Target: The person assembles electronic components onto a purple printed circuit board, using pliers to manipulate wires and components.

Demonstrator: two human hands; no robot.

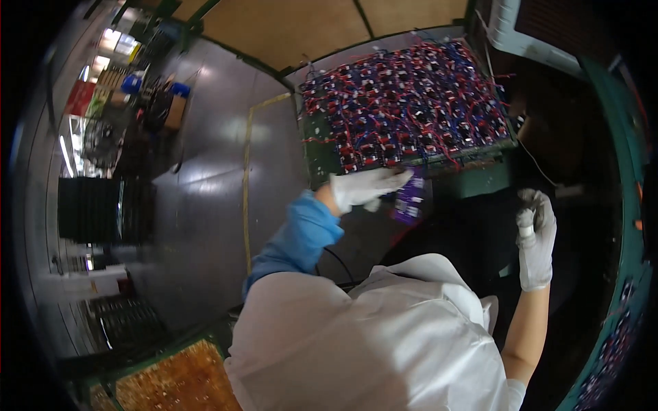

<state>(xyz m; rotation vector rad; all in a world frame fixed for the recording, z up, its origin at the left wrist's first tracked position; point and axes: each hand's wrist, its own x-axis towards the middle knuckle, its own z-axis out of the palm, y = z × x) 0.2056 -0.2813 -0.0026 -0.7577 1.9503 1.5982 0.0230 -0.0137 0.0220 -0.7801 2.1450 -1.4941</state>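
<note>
My left hand [363, 187], in a white glove with a blue sleeve behind it, holds a small purple circuit board [409, 198] by its upper edge, just below the near edge of a large green rack [319, 154]. The rack is packed with several small boards and tangled red and blue wires. My right hand [534, 236], also gloved in white, is raised to the right and curled around a small white object whose kind I cannot tell. A white apron covers my front at the bottom of the view.
A grey floor with a yellow line [247, 185] stretches to the left. Stacked black trays [103, 209] stand at the far left. A green bench edge [627, 226] curves down the right side. An amber sheet [178, 377] lies at lower left.
</note>
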